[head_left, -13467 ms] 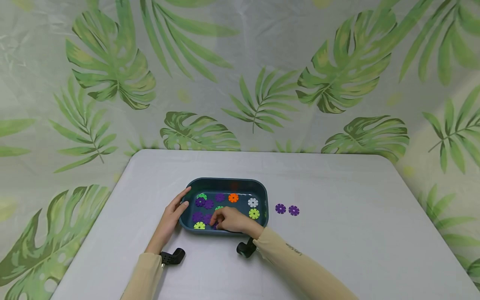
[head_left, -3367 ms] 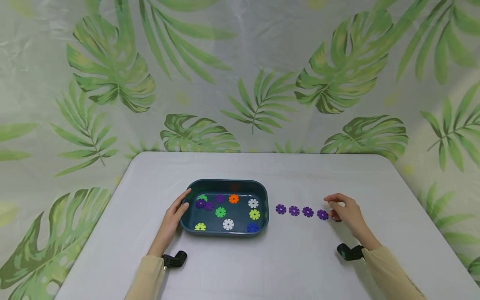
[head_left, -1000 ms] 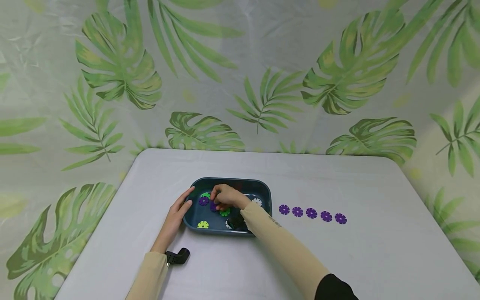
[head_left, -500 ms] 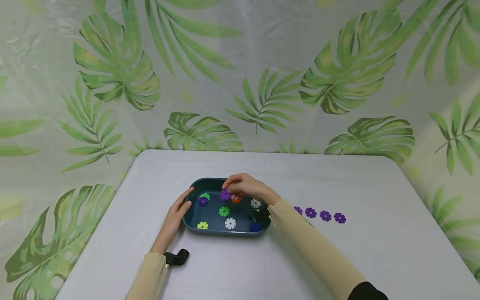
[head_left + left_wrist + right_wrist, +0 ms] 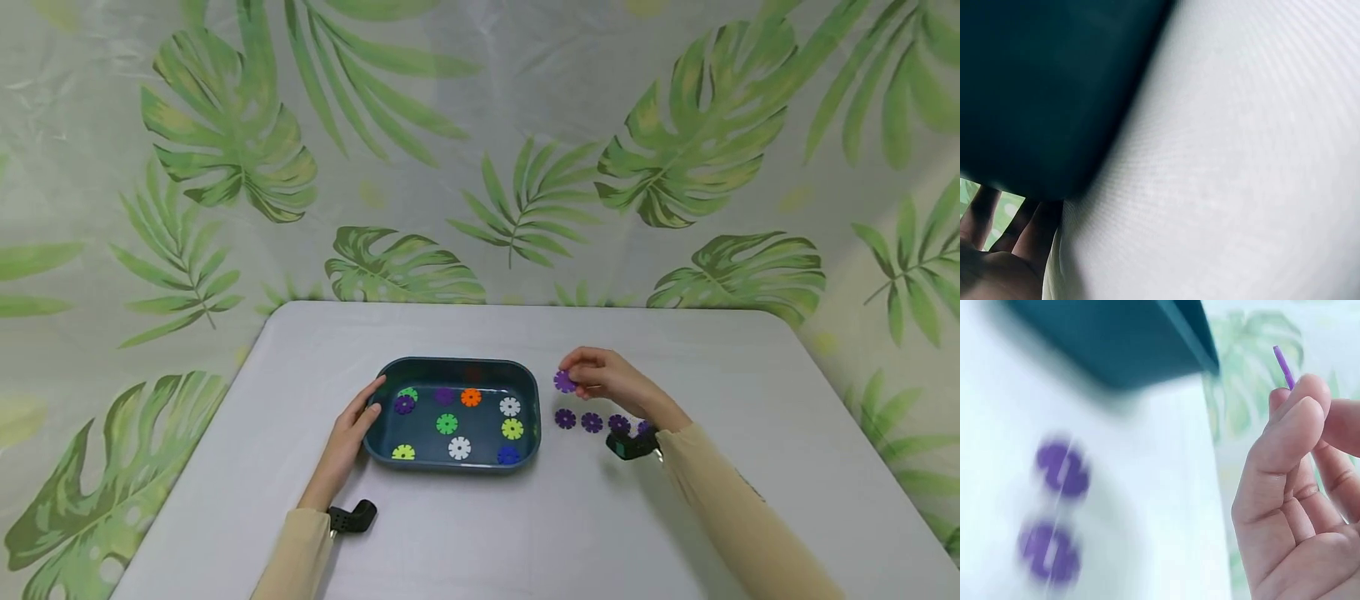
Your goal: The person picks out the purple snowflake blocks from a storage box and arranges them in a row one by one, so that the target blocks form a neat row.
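In the head view my right hand [image 5: 611, 382] pinches a purple snowflake building disc [image 5: 565, 382] between thumb and fingers, raised just right of the tray. The right wrist view shows this disc [image 5: 1283, 367] edge-on above the fingertips. Below it on the table lies a row of matching purple discs [image 5: 592, 422], its right end hidden by the wrist. My left hand [image 5: 347, 437] rests against the left end of the dark teal tray [image 5: 450, 468], thumb at the rim, fingers extended along its side. A purple disc [image 5: 404, 405] overlaps a green one [image 5: 409, 392] in the tray.
Another purple disc [image 5: 444, 396], an orange disc [image 5: 471, 397], a green disc [image 5: 447, 424], a blue disc [image 5: 508, 455] and several white and yellow-green ones lie in the tray. The white table [image 5: 480, 533] ends before a leaf-patterned cloth [image 5: 525, 125].
Over these frames, the purple row on the table grew from two discs to several. In the last second my right hand lifted another purple disc from the tray and carried it right. My left hand stayed.
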Available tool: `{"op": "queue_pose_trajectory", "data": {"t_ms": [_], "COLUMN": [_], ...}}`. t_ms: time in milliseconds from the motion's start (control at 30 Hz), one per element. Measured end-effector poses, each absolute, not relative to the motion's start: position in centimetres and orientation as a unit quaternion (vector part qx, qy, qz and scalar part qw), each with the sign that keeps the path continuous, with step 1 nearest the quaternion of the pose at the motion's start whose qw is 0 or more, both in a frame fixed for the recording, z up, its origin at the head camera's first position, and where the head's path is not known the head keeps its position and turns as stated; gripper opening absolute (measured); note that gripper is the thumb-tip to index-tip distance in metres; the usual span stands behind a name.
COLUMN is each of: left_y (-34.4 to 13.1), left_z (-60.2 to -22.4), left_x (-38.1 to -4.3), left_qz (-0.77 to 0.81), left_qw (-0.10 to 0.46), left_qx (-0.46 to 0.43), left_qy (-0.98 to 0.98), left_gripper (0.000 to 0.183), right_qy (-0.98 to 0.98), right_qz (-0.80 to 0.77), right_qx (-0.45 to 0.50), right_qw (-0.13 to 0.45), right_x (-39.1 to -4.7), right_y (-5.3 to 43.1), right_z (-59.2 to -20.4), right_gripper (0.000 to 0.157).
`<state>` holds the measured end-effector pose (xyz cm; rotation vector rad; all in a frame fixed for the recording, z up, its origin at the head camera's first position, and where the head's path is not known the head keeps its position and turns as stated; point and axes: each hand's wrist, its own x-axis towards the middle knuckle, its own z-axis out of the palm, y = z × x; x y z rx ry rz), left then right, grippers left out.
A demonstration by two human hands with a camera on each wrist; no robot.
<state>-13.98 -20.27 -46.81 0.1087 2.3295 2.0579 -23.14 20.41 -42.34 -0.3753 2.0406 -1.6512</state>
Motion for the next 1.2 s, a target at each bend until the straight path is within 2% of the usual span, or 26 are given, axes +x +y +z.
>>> {"op": "queue_pose_trajectory", "data": {"t_ms": [200, 333, 600, 767, 1033, 1200], "left_y": [-20.3, -20.3, -20.6, -21.2, -21.0, -21.1], "left_z": [-46.9, -46.9, -47.8, -49.8, -49.9, -50.0], "left_x": [-13.9, -13.8, -14.2, -15.0, -15.0, -15.1], "left_qz": [0.658, 0.657, 0.656, 0.651, 0.650, 0.650], "left_qw": [0.012, 0.008, 0.001, -0.009, -0.008, -0.007], "left_qx": [0.036, 0.035, 0.038, 0.042, 0.041, 0.041], "left_qy": [0.752, 0.753, 0.753, 0.758, 0.759, 0.759], "left_gripper": [0.048, 0.048, 0.045, 0.044, 0.044, 0.045], "right_qy": [0.764, 0.778, 0.799, 0.826, 0.899, 0.902], "right_qz": [-0.600, -0.594, -0.581, -0.545, -0.424, -0.425], "right_qx": [-0.096, -0.066, -0.013, 0.014, 0.025, 0.016], "right_qw": [0.215, 0.192, 0.156, 0.143, 0.108, 0.078], "right_x": [-21.3, -19.9, -17.2, -16.5, -16.4, -16.9], "right_y": [27.4, 31.5, 37.0, 38.3, 38.2, 36.6], "right_z": [-43.8, -44.9, -47.0, -47.9, -47.8, -46.5], "right_gripper": [0.030, 0.028, 0.031, 0.032, 0.027, 0.028]}}
